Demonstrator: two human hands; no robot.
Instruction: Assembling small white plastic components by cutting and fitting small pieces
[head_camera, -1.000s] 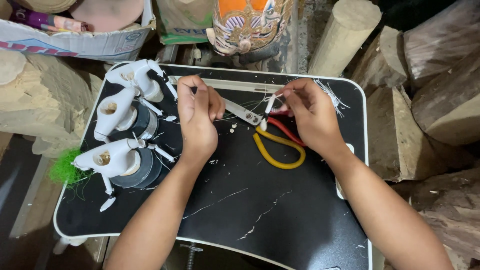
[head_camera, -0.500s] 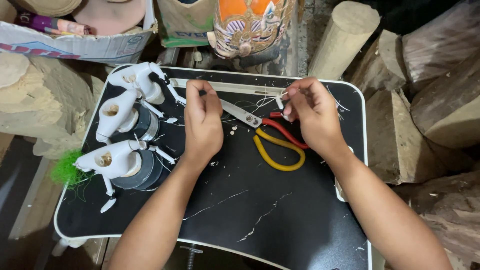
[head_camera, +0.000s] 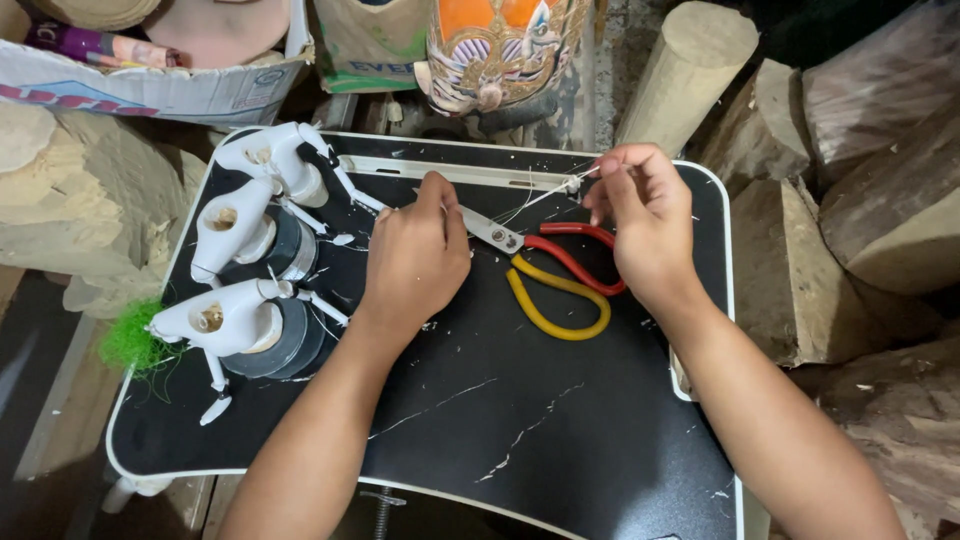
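1. Left hand (head_camera: 415, 260) closed, knuckles up on black marbled surface (head_camera: 560, 440); grip contents hidden.
2. Right hand (head_camera: 640, 215) pinches thin white thread (head_camera: 535, 197), far right.
3. Red-and-yellow-handled scissors (head_camera: 555, 275) lie between hands.

Bare forearms, no sleeves, no rings

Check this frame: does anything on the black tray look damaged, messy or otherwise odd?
The black marble-patterned tray table is littered with small white chips and shavings, mostly near the three white carved figures. The red- and yellow-handled scissors lie open between the hands. Nothing looks broken.
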